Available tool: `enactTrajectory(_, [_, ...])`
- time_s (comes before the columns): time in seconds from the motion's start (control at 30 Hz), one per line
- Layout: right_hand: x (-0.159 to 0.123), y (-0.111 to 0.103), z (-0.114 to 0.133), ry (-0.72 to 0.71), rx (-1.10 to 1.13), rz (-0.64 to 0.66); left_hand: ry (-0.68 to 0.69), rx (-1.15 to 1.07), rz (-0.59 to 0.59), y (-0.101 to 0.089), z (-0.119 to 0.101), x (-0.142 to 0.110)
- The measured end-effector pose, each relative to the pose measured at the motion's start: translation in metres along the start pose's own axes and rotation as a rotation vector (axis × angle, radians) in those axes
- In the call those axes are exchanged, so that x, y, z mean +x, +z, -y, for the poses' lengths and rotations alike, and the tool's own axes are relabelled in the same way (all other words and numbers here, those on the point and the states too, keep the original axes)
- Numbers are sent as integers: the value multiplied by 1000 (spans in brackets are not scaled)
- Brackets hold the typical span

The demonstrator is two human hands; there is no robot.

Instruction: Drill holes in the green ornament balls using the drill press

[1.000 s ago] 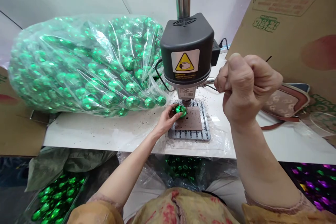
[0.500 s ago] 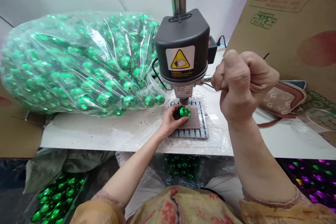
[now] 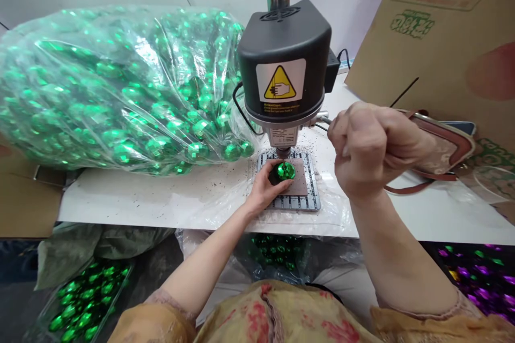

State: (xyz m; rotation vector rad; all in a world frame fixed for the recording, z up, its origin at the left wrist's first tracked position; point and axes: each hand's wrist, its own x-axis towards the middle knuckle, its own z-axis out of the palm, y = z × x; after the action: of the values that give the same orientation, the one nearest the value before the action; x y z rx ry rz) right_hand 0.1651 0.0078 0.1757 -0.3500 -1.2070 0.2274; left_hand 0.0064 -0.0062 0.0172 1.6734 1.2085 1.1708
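Between the thumb and fingers of my left hand is a shiny green faceted ball. It rests on a brown square board that lies on the slotted base plate of a small drill press. The drill's chuck stands directly over the ball; whether the bit touches it I cannot tell. My right hand is closed in a fist round the press's feed lever, whose grip end is hidden inside the fingers.
A large clear bag of green balls lies left of the press. At right are a cardboard box and a pouch with a brown strap. Below the table edge are trays of green balls and purple balls. Dark shavings dot the tabletop.
My right hand has come down with the lever, the fist now lower beside the press. My left hand keeps its hold on the ball. The whole view has shifted slightly.
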Motion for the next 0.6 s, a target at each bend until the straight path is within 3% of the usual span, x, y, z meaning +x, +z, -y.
enactTrajectory(0.17, [-7, -7, -1, 101, 15, 55, 10, -27, 0, 1, 0, 0])
enactTrajectory(0.3, [-10, -8, -3, -12, -26, 2, -4, -44, 3, 1, -1, -1])
enactTrajectory(0.47, [-13, -8, -6, -26, -80, 5, -12, -48, -2, 2, -1, 0])
enactTrajectory(0.6, [-17, -8, -11, -159, -15, -10, -9, -51, -7, 2, -1, 0])
